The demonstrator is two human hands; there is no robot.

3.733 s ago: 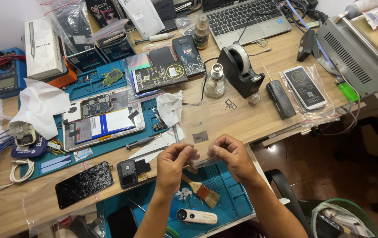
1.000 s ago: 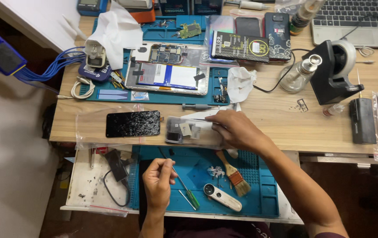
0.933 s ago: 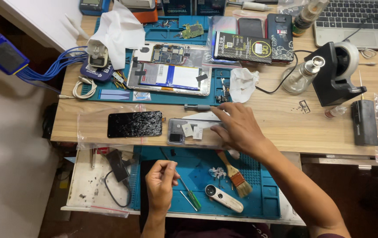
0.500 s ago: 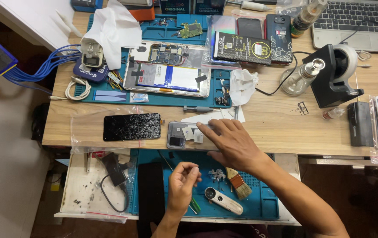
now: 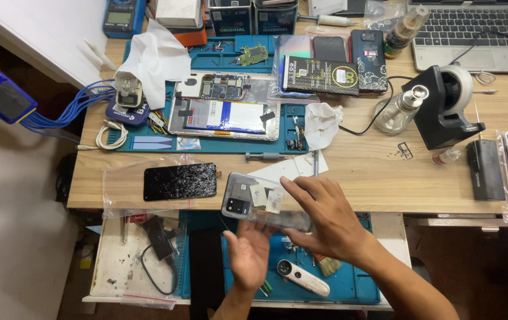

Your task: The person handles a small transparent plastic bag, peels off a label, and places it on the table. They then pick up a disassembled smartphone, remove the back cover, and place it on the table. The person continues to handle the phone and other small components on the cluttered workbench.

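Both hands, left hand (image 5: 249, 256) beneath and right hand (image 5: 325, 220) on top with fingers spread, clamp a clear bagged grey phone back (image 5: 253, 201) over the wooden desk's front edge (image 5: 384, 204), cracked black screen (image 5: 180, 181) at nine o'clock.

I see the cracked screen (image 5: 180, 181) left of the phone body (image 5: 253, 202); the opened tablet (image 5: 225, 111) lies behind both.

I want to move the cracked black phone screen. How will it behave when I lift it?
The cracked phone screen is probably fragile: cracks cover its glass, so bits may shed. It looks thin and flat, so likely light. It seems to lie on a clear plastic bag, so it may slide.
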